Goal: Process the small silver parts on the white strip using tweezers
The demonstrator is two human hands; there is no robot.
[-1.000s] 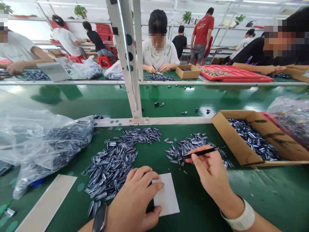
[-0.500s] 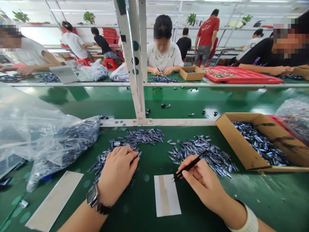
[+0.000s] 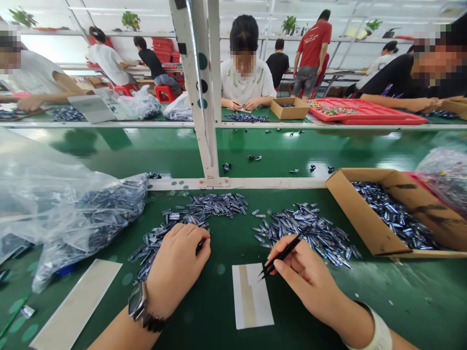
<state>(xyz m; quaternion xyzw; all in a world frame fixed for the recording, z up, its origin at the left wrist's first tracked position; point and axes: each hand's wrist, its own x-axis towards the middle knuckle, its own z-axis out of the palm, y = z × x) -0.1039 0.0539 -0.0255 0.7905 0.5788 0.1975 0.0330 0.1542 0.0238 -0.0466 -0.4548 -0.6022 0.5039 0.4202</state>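
My left hand [image 3: 178, 272], with a watch on the wrist, is closed at the edge of the left pile of small dark-blue pieces [image 3: 215, 204]; a dark piece shows between thumb and fingers. Black tweezers [image 3: 286, 253] are held in my right hand [image 3: 310, 277], their tips pointing down over the right edge of a white card [image 3: 260, 296] with a beige strip along it. Beyond my right hand spreads another pile of the blue pieces [image 3: 314, 231].
A clear bag of pieces [image 3: 105, 214] and a beige strip sheet [image 3: 78, 304] lie left. An open cardboard box [image 3: 355, 214] stands right. A white post [image 3: 204, 97] rises from a rail; past it runs a green belt [image 3: 164, 150], with people seated beyond.
My left hand has closed its thumb and fingers around a dark piece and shifted slightly. The tweezers' tips have moved a little lower and left over the card.
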